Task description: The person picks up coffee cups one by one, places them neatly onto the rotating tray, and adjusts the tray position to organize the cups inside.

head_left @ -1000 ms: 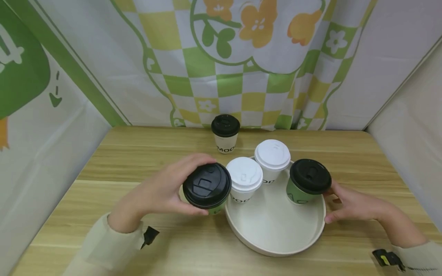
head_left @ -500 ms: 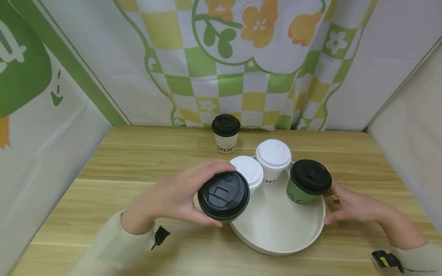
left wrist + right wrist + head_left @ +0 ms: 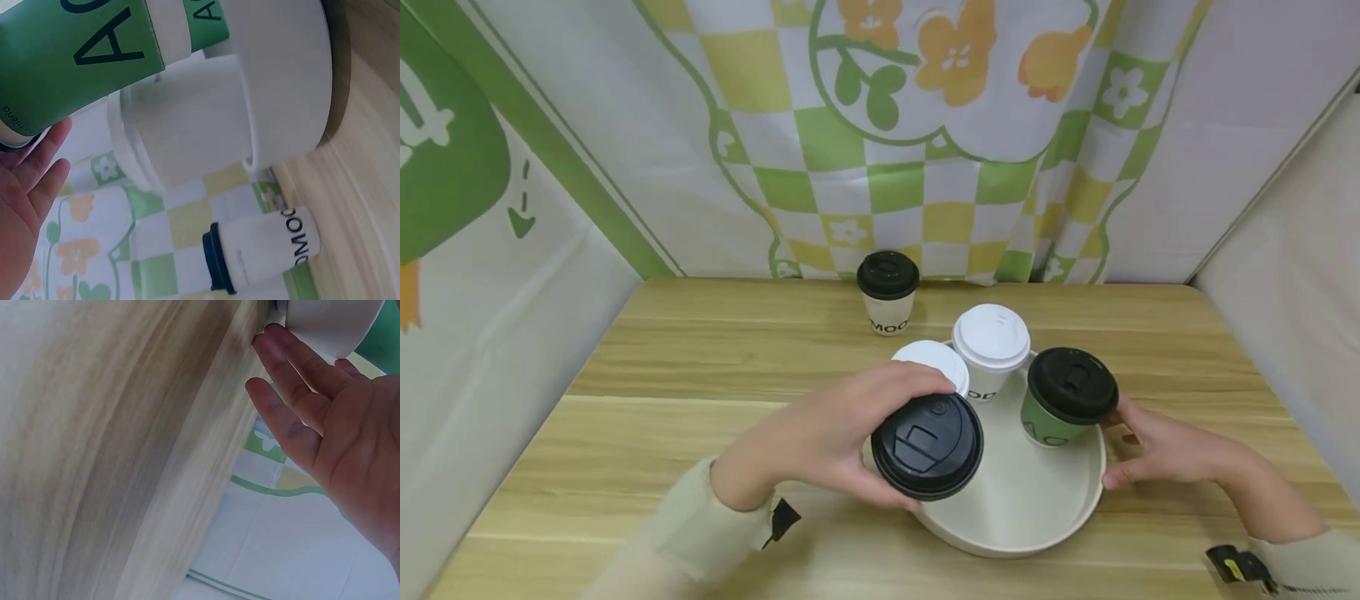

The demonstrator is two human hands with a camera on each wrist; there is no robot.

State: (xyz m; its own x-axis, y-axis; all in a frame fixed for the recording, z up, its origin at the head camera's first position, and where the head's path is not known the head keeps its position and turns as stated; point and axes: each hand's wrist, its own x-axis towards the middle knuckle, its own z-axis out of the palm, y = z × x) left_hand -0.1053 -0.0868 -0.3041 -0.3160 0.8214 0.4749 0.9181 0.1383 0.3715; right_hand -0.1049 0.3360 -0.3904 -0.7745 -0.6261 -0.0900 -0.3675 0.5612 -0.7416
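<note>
My left hand [image 3: 842, 433] grips a black-lidded green paper coffee cup [image 3: 81, 56] and holds it over the left part of a round cream tray [image 3: 1030, 533]. From above, its black lid [image 3: 927, 446] hides most of the body. On the tray, a white-lidded cup [image 3: 934, 357] is partly covered by this hand, and a second white-lidded cup [image 3: 991, 337] stands behind it. Another green cup with a black lid [image 3: 1070, 392] stands at the tray's right side. My right hand [image 3: 1180, 442] rests at the tray's right rim, its fingers [image 3: 294, 381] extended along the outer wall.
A cream cup with a black lid [image 3: 889, 296] stands on the wooden table [image 3: 700, 350] behind the tray. A checkered, flowered curtain [image 3: 895, 183] hangs at the table's back edge. Pale fabric walls [image 3: 1300, 208] rise on both sides.
My left hand has carried the green cup rightward, from beside the tray to over its left part, now overlapping the nearer white-lidded cup. The right hand stays at the rim.
</note>
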